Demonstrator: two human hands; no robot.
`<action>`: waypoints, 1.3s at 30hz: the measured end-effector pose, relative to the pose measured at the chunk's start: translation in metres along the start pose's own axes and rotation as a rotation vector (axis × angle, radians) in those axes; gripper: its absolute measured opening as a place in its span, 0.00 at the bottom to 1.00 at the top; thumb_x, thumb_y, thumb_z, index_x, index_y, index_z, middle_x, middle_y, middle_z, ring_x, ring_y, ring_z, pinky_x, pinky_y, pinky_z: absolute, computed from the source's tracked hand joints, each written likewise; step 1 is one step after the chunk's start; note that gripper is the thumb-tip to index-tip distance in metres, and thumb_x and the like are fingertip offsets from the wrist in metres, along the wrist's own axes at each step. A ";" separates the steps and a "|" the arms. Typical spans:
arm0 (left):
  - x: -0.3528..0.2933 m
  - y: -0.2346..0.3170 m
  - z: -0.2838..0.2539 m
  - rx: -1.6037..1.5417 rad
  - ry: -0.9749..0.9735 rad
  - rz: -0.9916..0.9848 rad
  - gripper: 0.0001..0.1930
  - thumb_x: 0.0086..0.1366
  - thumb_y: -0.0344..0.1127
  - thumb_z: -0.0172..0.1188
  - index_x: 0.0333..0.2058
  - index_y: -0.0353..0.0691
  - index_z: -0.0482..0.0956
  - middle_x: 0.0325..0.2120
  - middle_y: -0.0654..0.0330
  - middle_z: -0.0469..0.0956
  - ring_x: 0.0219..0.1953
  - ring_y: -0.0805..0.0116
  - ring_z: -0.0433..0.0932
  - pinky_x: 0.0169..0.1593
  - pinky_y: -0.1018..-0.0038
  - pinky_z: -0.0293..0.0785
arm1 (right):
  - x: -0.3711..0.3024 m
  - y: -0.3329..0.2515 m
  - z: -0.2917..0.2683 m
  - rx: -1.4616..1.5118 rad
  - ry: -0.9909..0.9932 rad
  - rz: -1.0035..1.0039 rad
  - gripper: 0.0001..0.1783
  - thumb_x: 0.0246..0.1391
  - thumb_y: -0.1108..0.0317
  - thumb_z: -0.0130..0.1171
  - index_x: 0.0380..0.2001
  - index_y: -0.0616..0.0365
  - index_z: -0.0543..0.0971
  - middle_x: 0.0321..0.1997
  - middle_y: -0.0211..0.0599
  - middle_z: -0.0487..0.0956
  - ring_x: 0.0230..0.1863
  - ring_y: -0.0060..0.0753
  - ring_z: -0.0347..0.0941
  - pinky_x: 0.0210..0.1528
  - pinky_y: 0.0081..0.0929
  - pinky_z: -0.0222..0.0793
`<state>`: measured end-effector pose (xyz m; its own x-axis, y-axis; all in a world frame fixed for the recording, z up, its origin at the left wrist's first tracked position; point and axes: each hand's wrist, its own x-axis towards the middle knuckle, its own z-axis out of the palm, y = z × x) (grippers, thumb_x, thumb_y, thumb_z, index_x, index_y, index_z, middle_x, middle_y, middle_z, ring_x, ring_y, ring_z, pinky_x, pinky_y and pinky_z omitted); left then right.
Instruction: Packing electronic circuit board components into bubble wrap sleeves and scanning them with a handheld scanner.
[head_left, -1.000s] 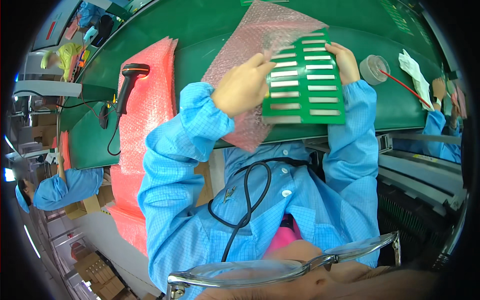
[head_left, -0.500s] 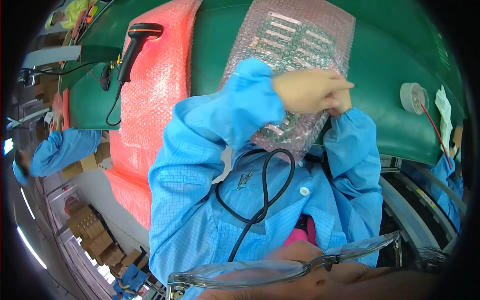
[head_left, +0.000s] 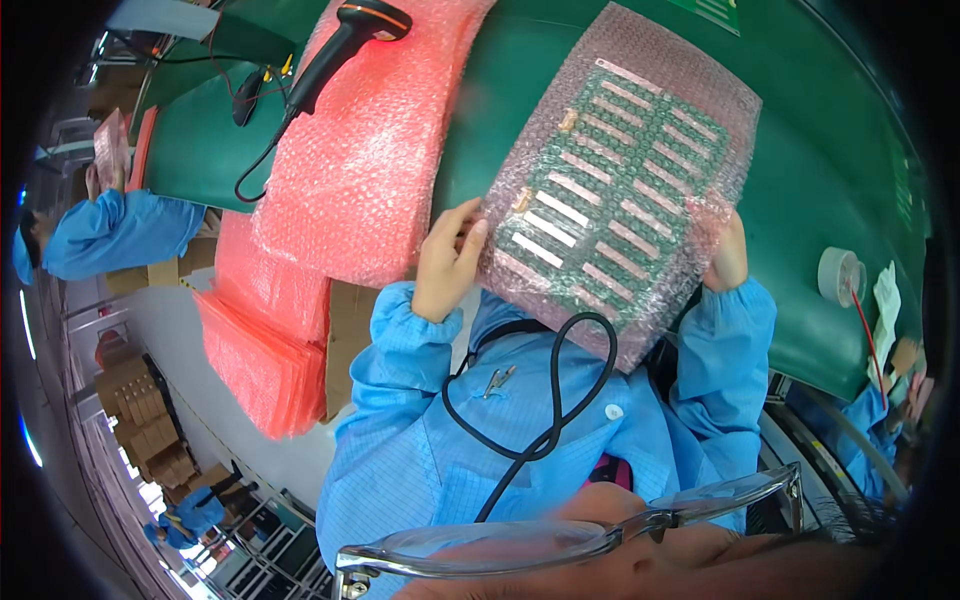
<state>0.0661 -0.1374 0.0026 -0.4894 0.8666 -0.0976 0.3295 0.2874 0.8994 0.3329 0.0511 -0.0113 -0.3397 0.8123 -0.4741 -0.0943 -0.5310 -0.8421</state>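
A clear bubble-wrap bag (head_left: pixel 735 150) lies slanted at the front of the green table, overhanging its near edge toward my body. Inside it shows a green circuit board panel (head_left: pixel 640 190) with rows of pale strips. My left hand (head_left: pixel 447 262) pinches the bag's left edge, thumb and curled fingers close together. At the right edge my right hand (head_left: pixel 730 255) grips the bag; some of its fingers show blurred through the wrap, and the rest are hidden.
Red bubble-wrap bags (head_left: pixel 350 170) lie on the left, with a black-and-orange barcode scanner (head_left: pixel 350 45) on top. More red bags (head_left: pixel 265 370) hang lower beside a cardboard box (head_left: pixel 350 340). A round clear tub (head_left: pixel 838 275) with a red stick stands at right. A co-worker (head_left: pixel 120 225) sits far left.
My left hand has moved from beside my right hand back to the bag's left edge. The view has shifted, and the whole board panel now shows through the wrap.
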 end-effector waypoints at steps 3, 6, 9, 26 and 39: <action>0.003 -0.004 0.005 -0.309 -0.119 -0.136 0.17 0.64 0.32 0.49 0.51 0.33 0.66 0.39 0.58 0.72 0.38 0.76 0.71 0.38 0.80 0.69 | 0.007 0.013 0.004 0.155 0.057 0.034 0.31 0.48 0.72 0.59 0.55 0.64 0.60 0.39 0.33 0.74 0.27 0.21 0.68 0.26 0.14 0.63; 0.007 0.003 0.008 -0.624 -0.181 -0.241 0.18 0.65 0.33 0.48 0.52 0.31 0.65 0.43 0.57 0.72 0.42 0.74 0.71 0.44 0.79 0.69 | 0.020 0.037 -0.033 -0.239 -0.130 0.030 0.37 0.48 0.69 0.60 0.58 0.64 0.53 0.40 0.34 0.73 0.34 0.24 0.70 0.33 0.19 0.66; 0.011 0.001 0.000 -0.924 -0.261 -0.366 0.19 0.66 0.34 0.45 0.52 0.29 0.63 0.47 0.55 0.70 0.47 0.71 0.70 0.50 0.76 0.66 | 0.007 0.037 -0.013 0.020 0.052 0.056 0.37 0.48 0.67 0.61 0.57 0.65 0.55 0.41 0.34 0.73 0.41 0.27 0.69 0.38 0.23 0.66; 0.026 -0.008 0.016 -0.763 -0.228 -0.260 0.15 0.64 0.27 0.48 0.48 0.27 0.67 0.41 0.54 0.75 0.40 0.73 0.74 0.43 0.80 0.71 | 0.013 0.041 -0.025 -0.344 -0.109 -0.019 0.23 0.55 0.67 0.50 0.54 0.61 0.65 0.53 0.39 0.69 0.55 0.30 0.63 0.57 0.26 0.55; 0.023 -0.016 0.016 -0.883 -0.314 -0.240 0.16 0.66 0.28 0.42 0.51 0.28 0.63 0.44 0.53 0.72 0.44 0.72 0.72 0.48 0.78 0.69 | -0.006 0.029 -0.001 -0.288 -0.086 0.138 0.31 0.50 0.64 0.59 0.56 0.58 0.61 0.55 0.42 0.66 0.55 0.32 0.63 0.46 0.30 0.67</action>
<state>0.0622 -0.1157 -0.0209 -0.1846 0.9309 -0.3152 -0.5394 0.1721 0.8243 0.3334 0.0309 -0.0326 -0.4102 0.7076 -0.5754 0.2224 -0.5343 -0.8155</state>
